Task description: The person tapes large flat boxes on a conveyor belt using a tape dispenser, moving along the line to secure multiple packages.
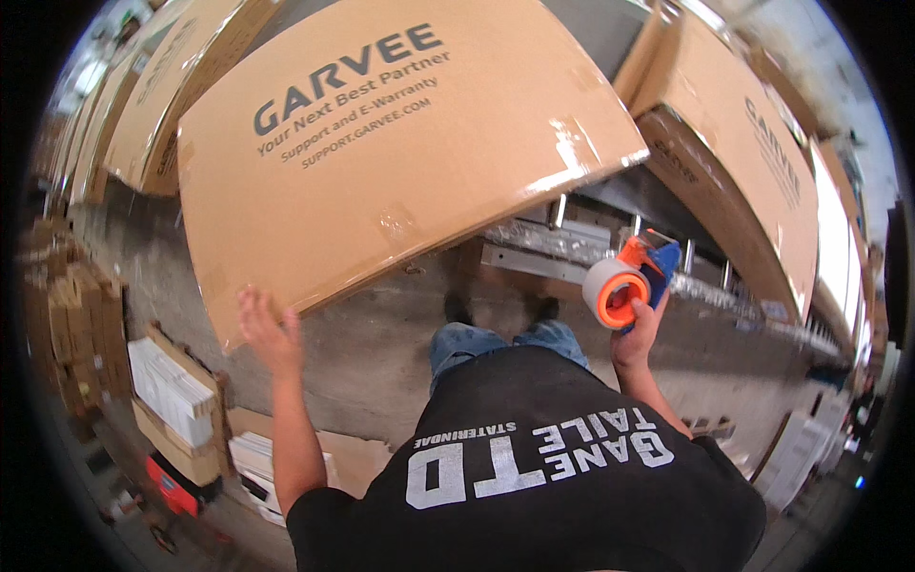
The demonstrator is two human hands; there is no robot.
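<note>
**Head view: one hand under a big carton, the other gripping a tape gun**

Head camera looks down past a black printed T-shirt (543, 477) and blue jeans (477, 343) to a grey concrete floor (381, 353). The left hand (267, 329) is raised with fingers spread wide, its palm pressed against the lower edge of a large flat brown cardboard carton (381, 143) with dark printed lettering and strips of clear tape along its seams. The carton fills the upper middle of the picture, tilted, with its near corner just beside that hand.

The right hand (637, 329) is closed around the handle of an orange and blue handheld tape dispenser (634, 281), which carries a roll of tape facing the camera. The dispenser is held up at the right of the body, below the carton's right corner and apart from it.

Behind the dispenser runs a metal roller conveyor (572, 243). More brown cardboard cartons (753, 162) lie to the right of it, and others are stacked at upper left (162, 86). At lower left sit open cardboard boxes of white sheets (176, 400), near a red and black object (176, 486) on the floor that is too small to identify.
</note>
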